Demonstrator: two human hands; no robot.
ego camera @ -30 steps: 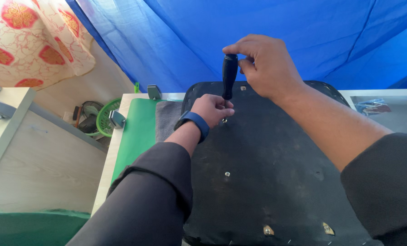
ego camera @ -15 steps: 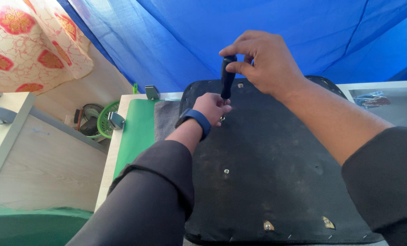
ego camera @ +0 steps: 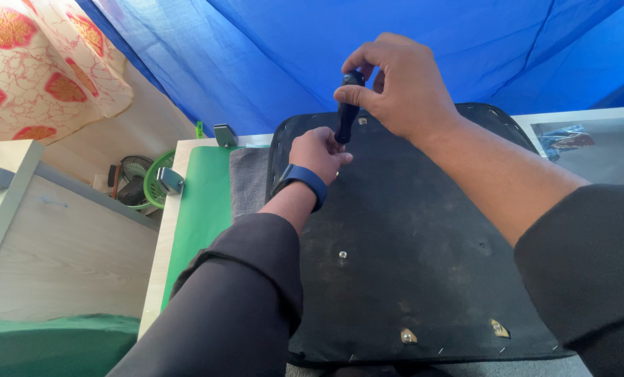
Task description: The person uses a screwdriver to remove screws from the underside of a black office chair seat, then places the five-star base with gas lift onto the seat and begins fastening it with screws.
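A black padded panel (ego camera: 423,237) covers most of the table (ego camera: 159,258), lying over a green mat (ego camera: 203,209) along its left edge; the right hand (ego camera: 399,87) is clenched round the top of a dark-handled screwdriver (ego camera: 347,115), which stands upright near the panel's far edge; the left hand (ego camera: 317,152), closer in, pinches its lower shaft just below; a small green fan (ego camera: 144,183) sits beyond the table's left edge.
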